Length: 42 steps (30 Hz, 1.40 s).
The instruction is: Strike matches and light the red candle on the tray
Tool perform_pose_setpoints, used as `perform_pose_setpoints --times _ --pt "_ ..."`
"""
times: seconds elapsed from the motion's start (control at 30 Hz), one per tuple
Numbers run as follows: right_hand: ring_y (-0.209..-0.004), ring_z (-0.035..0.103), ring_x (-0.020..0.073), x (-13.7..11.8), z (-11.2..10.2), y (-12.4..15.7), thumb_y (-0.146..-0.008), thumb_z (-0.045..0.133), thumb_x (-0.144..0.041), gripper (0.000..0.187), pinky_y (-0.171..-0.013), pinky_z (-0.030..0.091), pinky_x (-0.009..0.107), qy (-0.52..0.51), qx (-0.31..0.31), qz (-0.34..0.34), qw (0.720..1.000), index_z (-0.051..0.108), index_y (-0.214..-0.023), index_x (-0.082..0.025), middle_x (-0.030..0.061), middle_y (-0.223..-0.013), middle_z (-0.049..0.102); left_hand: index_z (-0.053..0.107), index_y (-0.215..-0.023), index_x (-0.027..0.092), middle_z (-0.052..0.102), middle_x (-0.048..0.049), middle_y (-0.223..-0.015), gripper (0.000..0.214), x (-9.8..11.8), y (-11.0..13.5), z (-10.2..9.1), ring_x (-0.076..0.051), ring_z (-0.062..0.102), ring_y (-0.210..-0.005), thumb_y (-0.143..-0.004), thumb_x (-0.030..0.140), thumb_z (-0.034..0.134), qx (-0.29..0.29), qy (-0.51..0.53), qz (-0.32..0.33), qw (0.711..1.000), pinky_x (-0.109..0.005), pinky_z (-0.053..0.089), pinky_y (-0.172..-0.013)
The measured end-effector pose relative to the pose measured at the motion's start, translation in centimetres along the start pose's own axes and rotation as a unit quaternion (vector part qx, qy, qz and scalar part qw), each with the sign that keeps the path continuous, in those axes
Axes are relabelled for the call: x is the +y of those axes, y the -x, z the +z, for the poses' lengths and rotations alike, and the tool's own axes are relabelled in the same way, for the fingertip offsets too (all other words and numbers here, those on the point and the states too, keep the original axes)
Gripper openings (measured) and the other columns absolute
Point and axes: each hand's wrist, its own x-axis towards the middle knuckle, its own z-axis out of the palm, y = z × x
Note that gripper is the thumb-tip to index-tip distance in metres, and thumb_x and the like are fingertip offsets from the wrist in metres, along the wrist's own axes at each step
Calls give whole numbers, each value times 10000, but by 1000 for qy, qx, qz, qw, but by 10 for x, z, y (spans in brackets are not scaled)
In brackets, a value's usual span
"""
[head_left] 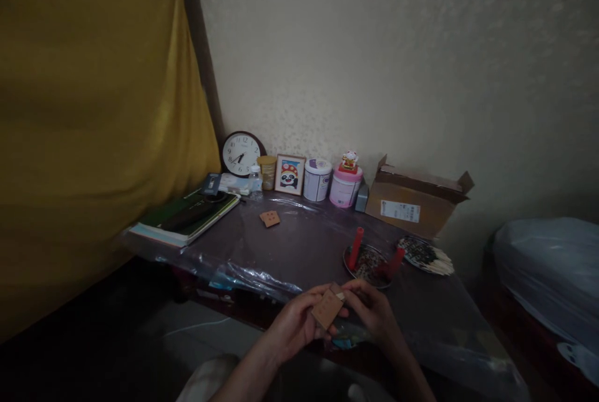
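A small brown card packet [329, 309] with dark marks on its face is tilted in my left hand [302, 318], whose fingers are wrapped round it. Something pale shows at the packet's upper right end. There my right hand [369, 309] is closed, thumb and fingers pinched against that end; what lies between them is hidden. Just beyond my hands, a round plate [366, 256] bears dark bits and two red tubes, one red tube [356, 248] upright and another red tube [397, 262] leaning. More small brown packets [270, 219] lie on the table.
On the plastic-covered table [304, 246], a second plate [421, 255] holds pale sticks and dark bits at right. Along the wall stand a clock [241, 153], a framed panda picture [289, 175], tins [317, 180] and a cardboard box [409, 199]. Books [187, 221] lie left, beside a yellow curtain [103, 108].
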Motion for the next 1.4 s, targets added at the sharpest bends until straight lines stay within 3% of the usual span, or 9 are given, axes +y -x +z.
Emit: perform_pose_setpoints --times 0.17,0.43,0.7,0.9,1.17,1.4 --pt "-636 616 155 3 0 1 -793 586 -379 198 -625 474 244 51 -24 -19 998 620 -759 -187 3 -662 648 569 -1152 135 706 -138 -924 394 -4 -3 -3 -137 613 -549 -794 299 549 71 -92 45 992 -258 448 -527" --pt "-625 619 152 -1 1 3 -799 571 -322 132 -607 474 243 74 -48 -22 996 603 -773 -197 -1 -653 650 595 -1125 132 717 -119 -903 391 -2 1 1 -158 620 -617 -755 259 583 114 -120 42 985 -266 460 -537" --pt "-560 562 124 -2 1 5 -789 571 -301 130 -553 430 219 111 -51 -20 992 559 -715 -195 -34 -578 583 628 -1079 133 713 -70 -775 345 -8 0 -1 -91 535 -421 -763 243 541 92 -144 32 985 -221 384 -437" --pt "-638 581 132 0 -1 7 -782 571 -255 65 -605 451 229 111 -98 -19 989 563 -777 -191 -15 -688 616 613 -1080 111 630 8 -520 347 -5 1 1 -101 516 -394 -768 244 543 129 -192 33 972 -212 339 -416" --pt "-632 595 129 -2 1 7 -784 563 -246 72 -604 453 224 126 -91 -31 987 591 -753 -187 -17 -674 623 619 -1055 128 612 24 -502 340 -8 0 -2 -97 499 -385 -754 272 557 128 -192 23 973 -219 333 -416" --pt "-712 600 149 -6 -1 6 -828 530 -218 137 -675 436 250 219 -113 -105 964 667 -822 -208 19 -773 645 580 -1097 105 592 34 -463 403 -8 -2 -5 -104 497 -383 -750 309 562 144 -210 28 967 -223 322 -417"
